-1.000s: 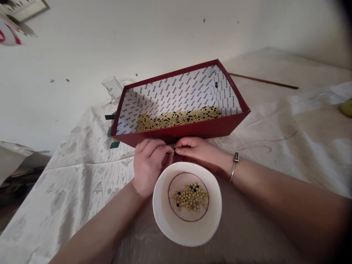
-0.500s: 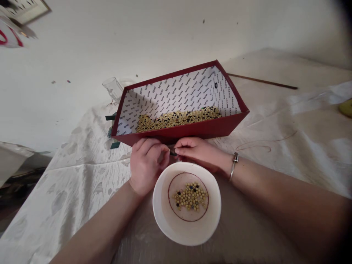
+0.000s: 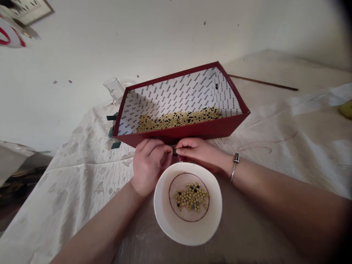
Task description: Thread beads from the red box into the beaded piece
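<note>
My left hand [image 3: 150, 161] and my right hand [image 3: 194, 151] meet between the box and the bowl, fingertips pinched close together. Something small and dark [image 3: 174, 151] shows between them, too small to make out. Just below my hands stands a white bowl [image 3: 161, 216] with a loose layer of yellowish beads [image 3: 192, 198], a few dark ones among them. Right behind my fingers is a dark red box [image 3: 203, 129] with a printed white lining. Many more yellow and black beads [image 3: 178, 120] lie along its bottom.
A clear glass [image 3: 114, 89] and dark green strips [image 3: 112, 117] are at the box's left. Behind its right corner lies a thin brown stick [image 3: 264, 83]. A loop of thin thread [image 3: 255, 147] rests on the pale tablecloth [image 3: 90, 161]. A yellow-green object [image 3: 345, 109] is at the right edge.
The view has shifted very slightly. My left fingertips have turned a little toward the right hand; the bowl, box and beads stay in place.
</note>
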`<state>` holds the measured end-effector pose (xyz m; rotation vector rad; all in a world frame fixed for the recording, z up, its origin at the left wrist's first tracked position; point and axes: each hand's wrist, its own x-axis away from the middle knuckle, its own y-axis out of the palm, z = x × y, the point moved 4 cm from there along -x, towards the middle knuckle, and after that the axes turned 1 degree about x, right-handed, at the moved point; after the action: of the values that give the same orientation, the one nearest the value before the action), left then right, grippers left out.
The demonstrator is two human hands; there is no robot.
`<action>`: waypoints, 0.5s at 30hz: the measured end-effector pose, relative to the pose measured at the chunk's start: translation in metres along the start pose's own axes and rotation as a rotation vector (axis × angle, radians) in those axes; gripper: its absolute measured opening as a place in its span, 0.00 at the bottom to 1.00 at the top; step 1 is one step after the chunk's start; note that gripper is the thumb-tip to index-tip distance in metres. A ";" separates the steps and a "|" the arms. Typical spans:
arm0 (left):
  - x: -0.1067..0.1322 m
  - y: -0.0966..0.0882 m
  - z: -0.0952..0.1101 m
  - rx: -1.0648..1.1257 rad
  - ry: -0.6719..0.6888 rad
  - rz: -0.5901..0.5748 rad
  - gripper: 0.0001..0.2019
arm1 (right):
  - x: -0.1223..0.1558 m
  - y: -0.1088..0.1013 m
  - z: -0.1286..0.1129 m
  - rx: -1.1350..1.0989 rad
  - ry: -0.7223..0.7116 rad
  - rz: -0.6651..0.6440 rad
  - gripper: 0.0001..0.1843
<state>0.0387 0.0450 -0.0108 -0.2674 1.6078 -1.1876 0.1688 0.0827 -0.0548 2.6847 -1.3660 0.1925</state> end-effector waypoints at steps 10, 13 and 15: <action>0.000 0.001 -0.001 0.007 0.010 -0.001 0.05 | 0.001 0.000 -0.001 -0.011 0.002 0.003 0.07; -0.001 0.001 0.000 0.015 0.015 -0.009 0.04 | 0.000 -0.001 0.000 -0.018 -0.005 0.007 0.07; -0.001 0.001 0.000 0.023 0.012 -0.016 0.04 | -0.001 -0.001 0.001 -0.014 -0.003 0.007 0.07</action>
<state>0.0391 0.0462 -0.0108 -0.2593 1.6039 -1.2217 0.1687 0.0837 -0.0556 2.6708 -1.3723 0.1787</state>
